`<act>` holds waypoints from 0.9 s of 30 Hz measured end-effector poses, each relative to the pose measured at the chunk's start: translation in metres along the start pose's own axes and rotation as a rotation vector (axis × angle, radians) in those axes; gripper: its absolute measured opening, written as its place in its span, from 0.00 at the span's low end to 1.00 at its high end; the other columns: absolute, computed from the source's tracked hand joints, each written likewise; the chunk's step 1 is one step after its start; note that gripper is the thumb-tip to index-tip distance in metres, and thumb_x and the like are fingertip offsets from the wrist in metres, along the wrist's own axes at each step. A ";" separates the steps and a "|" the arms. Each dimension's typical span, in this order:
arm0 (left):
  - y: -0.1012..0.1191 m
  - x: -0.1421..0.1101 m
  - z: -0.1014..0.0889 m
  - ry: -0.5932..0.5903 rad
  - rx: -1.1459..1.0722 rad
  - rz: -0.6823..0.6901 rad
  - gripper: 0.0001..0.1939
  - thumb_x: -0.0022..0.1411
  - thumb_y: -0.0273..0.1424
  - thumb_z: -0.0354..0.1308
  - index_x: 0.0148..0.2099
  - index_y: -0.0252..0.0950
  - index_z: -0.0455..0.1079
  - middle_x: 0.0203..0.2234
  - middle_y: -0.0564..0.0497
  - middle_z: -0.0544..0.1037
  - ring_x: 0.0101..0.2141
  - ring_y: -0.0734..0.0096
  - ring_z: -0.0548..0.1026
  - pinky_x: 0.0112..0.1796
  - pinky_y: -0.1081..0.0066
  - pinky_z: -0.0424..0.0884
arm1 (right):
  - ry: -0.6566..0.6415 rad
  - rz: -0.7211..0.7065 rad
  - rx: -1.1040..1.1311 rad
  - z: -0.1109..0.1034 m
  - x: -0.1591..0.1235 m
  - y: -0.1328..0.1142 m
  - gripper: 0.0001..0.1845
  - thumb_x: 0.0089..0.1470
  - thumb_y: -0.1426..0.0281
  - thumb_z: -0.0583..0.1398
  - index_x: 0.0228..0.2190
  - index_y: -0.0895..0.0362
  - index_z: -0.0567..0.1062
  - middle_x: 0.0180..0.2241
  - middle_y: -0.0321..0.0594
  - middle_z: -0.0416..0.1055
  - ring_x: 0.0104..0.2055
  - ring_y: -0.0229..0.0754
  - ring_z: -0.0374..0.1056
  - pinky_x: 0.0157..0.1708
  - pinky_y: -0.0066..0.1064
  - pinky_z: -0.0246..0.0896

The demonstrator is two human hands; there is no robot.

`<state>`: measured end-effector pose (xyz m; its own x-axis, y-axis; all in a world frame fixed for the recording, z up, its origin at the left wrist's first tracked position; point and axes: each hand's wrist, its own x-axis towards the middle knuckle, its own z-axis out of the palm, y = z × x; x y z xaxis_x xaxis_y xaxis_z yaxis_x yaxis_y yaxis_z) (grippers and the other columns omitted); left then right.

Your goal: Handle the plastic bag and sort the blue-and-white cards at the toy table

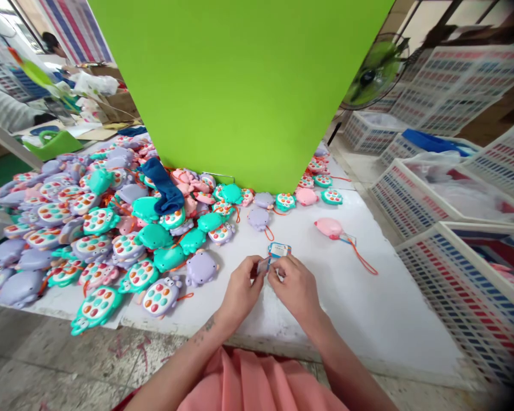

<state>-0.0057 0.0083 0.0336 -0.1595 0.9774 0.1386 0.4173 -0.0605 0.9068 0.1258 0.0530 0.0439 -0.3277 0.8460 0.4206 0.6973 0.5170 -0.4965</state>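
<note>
Well, at the far left, a co-worker's striped sleeve point(8, 108) reaches in near a green plastic basket point(53, 145), which sits beyond the big heap on the white worktop point(360, 308). That heap fills the left half of the surface: plastic animal toys point(98, 305) with rainbow button shells, in teal, lilac and pink, many trailing orange cords. A folded blue cloth point(163, 185) lies on top of the pile, and a tall green panel point(240, 85) rises just behind it.

Mid-worktop, the left hand point(240, 291) and right hand point(297, 288) come together above the pink garment point(257, 382) at the bottom of the view. Both grips are closed, fingertips meeting on a small blue-edged tag point(279, 249) held up clear of the surface. A pale strip shows at its lower end, though the fingers hide too much to tell whether this is one piece or two. A lilac toy point(201, 268) sits nearest the left hand, just off the edge of the heap.

Further right, a pink toy point(329, 228) lies apart on the bare white surface, its own tag and orange cord stretched beside it. Beyond stand a green-bladed fan point(374, 71) and white plastic crates point(466, 285), some lined with plastic bags.
</note>
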 end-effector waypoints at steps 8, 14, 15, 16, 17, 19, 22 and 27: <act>-0.002 -0.008 -0.007 -0.015 0.247 0.220 0.09 0.63 0.24 0.48 0.46 0.38 0.63 0.36 0.50 0.72 0.38 0.69 0.72 0.40 0.70 0.69 | -0.174 0.244 0.540 -0.004 0.002 0.010 0.09 0.52 0.65 0.57 0.31 0.55 0.76 0.27 0.39 0.72 0.29 0.41 0.66 0.30 0.31 0.60; 0.005 -0.020 -0.014 -0.063 0.426 0.347 0.14 0.63 0.21 0.45 0.49 0.39 0.61 0.39 0.49 0.73 0.38 0.69 0.73 0.39 0.70 0.69 | -0.392 0.380 1.012 -0.010 -0.005 0.014 0.13 0.49 0.62 0.61 0.35 0.57 0.77 0.22 0.36 0.70 0.26 0.39 0.64 0.29 0.31 0.62; 0.007 -0.022 -0.015 -0.065 0.436 0.359 0.14 0.63 0.21 0.45 0.49 0.39 0.61 0.38 0.49 0.73 0.37 0.69 0.73 0.38 0.71 0.69 | -0.395 0.403 1.066 -0.011 -0.007 0.014 0.14 0.48 0.61 0.62 0.34 0.58 0.77 0.21 0.36 0.69 0.25 0.39 0.64 0.28 0.30 0.62; 0.009 -0.024 -0.016 -0.068 0.440 0.373 0.14 0.63 0.21 0.45 0.49 0.38 0.61 0.38 0.49 0.73 0.37 0.69 0.73 0.38 0.71 0.69 | -0.400 0.425 1.108 -0.011 -0.008 0.013 0.14 0.48 0.61 0.62 0.34 0.58 0.77 0.21 0.36 0.69 0.24 0.38 0.63 0.28 0.30 0.61; 0.012 -0.026 -0.018 -0.073 0.441 0.389 0.14 0.63 0.21 0.45 0.49 0.38 0.61 0.38 0.49 0.74 0.37 0.69 0.73 0.38 0.71 0.69 | -0.409 0.443 1.137 -0.012 -0.009 0.013 0.15 0.48 0.60 0.63 0.34 0.58 0.77 0.21 0.37 0.69 0.24 0.39 0.64 0.27 0.31 0.61; 0.017 -0.031 -0.022 -0.083 0.442 0.417 0.14 0.64 0.22 0.44 0.49 0.38 0.62 0.38 0.49 0.74 0.38 0.70 0.72 0.39 0.71 0.69 | -0.435 0.468 1.166 -0.014 -0.012 0.011 0.16 0.46 0.60 0.64 0.35 0.58 0.76 0.21 0.38 0.70 0.25 0.39 0.64 0.27 0.31 0.61; 0.023 -0.040 -0.026 -0.076 0.480 0.479 0.13 0.65 0.23 0.43 0.50 0.36 0.62 0.39 0.48 0.75 0.39 0.71 0.73 0.41 0.71 0.69 | -0.481 0.456 1.159 -0.016 -0.018 0.009 0.14 0.46 0.61 0.65 0.33 0.58 0.76 0.22 0.37 0.70 0.26 0.39 0.64 0.28 0.30 0.61; 0.022 -0.071 -0.032 -0.061 0.684 0.533 0.16 0.67 0.29 0.40 0.52 0.35 0.64 0.44 0.50 0.74 0.43 0.74 0.71 0.46 0.74 0.67 | -0.651 0.393 1.058 -0.013 -0.033 0.021 0.18 0.42 0.58 0.67 0.33 0.55 0.74 0.27 0.42 0.73 0.30 0.48 0.68 0.32 0.38 0.66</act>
<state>-0.0138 -0.0684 0.0565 0.2502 0.8638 0.4372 0.8721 -0.3972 0.2858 0.1590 0.0341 0.0296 -0.6728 0.7167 -0.1839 0.0772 -0.1791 -0.9808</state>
